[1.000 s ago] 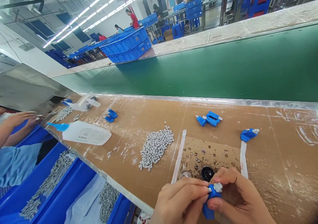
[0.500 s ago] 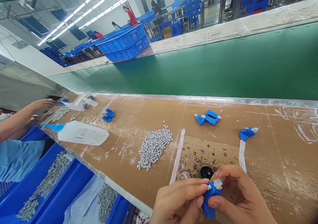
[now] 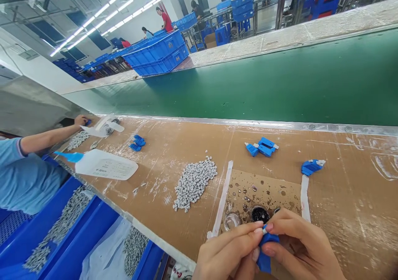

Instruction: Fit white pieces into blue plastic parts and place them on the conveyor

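- At the far left of the frame a co-worker's arm (image 3: 49, 136) reaches across the surface (image 3: 342, 180) to its back edge; I judge that hand is touching a small blue part there, though it is too small to be sure.
- Left of centre, a white bottle (image 3: 105, 166) lies on its side, blue nozzle pointing left, likely laid flat to stay within easy reach.
- Below it, at lower left, blue bins (image 3: 93, 226) hold grey bits, set under the surface edge as stock.
- At centre a pile of grey pellets (image 3: 194, 182) sits loose, near both my hands.
- My left hand (image 3: 226, 253), at the bottom edge, is pinched shut: thumb and forefinger press on the top of the blue piece (image 3: 264, 257).
- Just above, a black cap (image 3: 259, 214) and a clear one sit on a spotted card patch.
- My right hand (image 3: 301, 251) is curled round the same blue piece, gripping it from the right, steadying it.
- Upper right of the hands, finished-looking blue clips (image 3: 261, 148) lie well apart.
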### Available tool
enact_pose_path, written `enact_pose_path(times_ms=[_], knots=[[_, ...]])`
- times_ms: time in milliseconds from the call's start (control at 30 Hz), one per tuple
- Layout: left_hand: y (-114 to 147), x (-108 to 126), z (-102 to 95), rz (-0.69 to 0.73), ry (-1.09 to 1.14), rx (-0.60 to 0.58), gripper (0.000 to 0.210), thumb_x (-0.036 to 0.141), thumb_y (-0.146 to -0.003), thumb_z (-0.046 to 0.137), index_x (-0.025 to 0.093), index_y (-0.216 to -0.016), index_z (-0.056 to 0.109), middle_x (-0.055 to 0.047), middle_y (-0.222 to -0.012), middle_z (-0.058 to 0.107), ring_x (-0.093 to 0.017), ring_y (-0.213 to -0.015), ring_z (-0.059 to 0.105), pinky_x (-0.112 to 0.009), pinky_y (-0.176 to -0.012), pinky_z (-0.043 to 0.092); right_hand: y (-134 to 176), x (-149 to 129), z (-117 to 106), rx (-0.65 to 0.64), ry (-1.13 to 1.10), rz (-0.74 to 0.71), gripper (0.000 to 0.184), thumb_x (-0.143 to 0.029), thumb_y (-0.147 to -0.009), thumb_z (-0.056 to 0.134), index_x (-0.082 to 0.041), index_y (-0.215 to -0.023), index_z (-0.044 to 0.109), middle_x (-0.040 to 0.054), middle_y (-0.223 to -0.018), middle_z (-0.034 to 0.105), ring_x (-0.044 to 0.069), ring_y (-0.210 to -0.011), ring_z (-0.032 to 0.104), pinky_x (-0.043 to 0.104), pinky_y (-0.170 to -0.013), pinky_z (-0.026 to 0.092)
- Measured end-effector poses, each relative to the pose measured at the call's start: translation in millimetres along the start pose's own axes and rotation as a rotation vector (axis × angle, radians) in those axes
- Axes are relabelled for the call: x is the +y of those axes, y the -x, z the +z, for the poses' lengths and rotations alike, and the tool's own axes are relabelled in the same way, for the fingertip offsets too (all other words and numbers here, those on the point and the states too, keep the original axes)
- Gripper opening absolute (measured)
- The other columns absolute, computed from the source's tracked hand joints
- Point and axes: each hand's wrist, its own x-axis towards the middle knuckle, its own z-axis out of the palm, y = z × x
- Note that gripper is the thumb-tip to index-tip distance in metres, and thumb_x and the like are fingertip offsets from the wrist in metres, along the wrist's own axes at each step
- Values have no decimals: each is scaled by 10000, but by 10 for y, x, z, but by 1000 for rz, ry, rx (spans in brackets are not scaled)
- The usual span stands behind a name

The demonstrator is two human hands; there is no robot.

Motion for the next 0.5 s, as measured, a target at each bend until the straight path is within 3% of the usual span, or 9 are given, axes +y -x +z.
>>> enact_pose_path(times_ms=[267,500], knots=[[-25,23,-69,9,-97,-51,236,209,-1015,552,211,-1204,693,-79,-1139,789,-121,-1035,751,-147,-1000,519,-16,-11,-2,-22,23,18,94,-264,-900,722,-256,-968,658,-14,-716,659,86,-551,607,124,-506,492],[-50,111,-77,44,-145,-19,242,182,-1000,567,217,-1199,700,-73,-1101,801,-148,-959,779,-170,-905,596,11,-1,-45,-107,-6,1,93,-240,-943,659,-286,-1017,626,-14,-739,625,101,-594,594,161,-538,498]])
